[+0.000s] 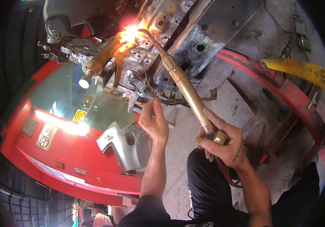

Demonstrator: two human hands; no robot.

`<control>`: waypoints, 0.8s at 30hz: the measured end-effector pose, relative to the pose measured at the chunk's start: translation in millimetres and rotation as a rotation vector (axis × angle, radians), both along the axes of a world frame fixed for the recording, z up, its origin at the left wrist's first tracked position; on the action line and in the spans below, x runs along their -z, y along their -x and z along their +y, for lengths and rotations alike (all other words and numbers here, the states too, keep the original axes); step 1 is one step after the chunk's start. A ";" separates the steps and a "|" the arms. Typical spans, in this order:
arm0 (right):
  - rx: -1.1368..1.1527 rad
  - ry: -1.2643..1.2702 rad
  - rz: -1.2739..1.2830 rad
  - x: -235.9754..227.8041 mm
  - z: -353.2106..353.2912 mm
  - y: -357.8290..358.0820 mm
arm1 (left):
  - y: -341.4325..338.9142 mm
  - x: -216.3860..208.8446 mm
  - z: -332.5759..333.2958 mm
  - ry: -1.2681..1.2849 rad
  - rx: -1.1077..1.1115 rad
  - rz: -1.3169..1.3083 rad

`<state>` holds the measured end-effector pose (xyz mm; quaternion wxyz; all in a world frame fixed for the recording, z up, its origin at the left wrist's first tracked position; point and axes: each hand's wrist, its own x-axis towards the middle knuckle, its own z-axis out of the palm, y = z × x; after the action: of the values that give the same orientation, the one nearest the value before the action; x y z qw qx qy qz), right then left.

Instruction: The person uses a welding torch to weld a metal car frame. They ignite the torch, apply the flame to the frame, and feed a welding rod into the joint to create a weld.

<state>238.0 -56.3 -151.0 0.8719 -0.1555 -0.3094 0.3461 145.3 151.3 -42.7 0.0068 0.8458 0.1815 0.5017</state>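
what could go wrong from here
The left hand is bare and holds a thin wire leading toward the flame, so heat might burn it. The pliers sit right by that flame and could get too hot to touch. If the right hand tips the torch, the flame could stray.

Overexposed flame (131,34) glare, dark fisheye edges

From the person's head, the left fisheye camera is looking down at close range onto the left hand (154,122) and right hand (228,145); the forearms (153,174) are showing toward six and five o'clock.
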 end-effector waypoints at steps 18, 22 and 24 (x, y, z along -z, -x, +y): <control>-0.007 0.000 0.002 0.7 1.7 -0.3 | -2.0 0.6 1.7 -0.009 0.010 -0.017; 0.005 0.001 0.000 0.7 1.7 -0.2 | -1.6 0.3 1.5 -0.005 0.003 -0.010; 0.010 0.008 -0.001 0.5 1.1 -0.7 | -1.5 -0.1 0.6 -0.007 -0.004 -0.006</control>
<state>238.6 -55.2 -151.5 0.8729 -0.1606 -0.3078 0.3429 146.8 152.0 -42.6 0.0033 0.8439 0.1814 0.5049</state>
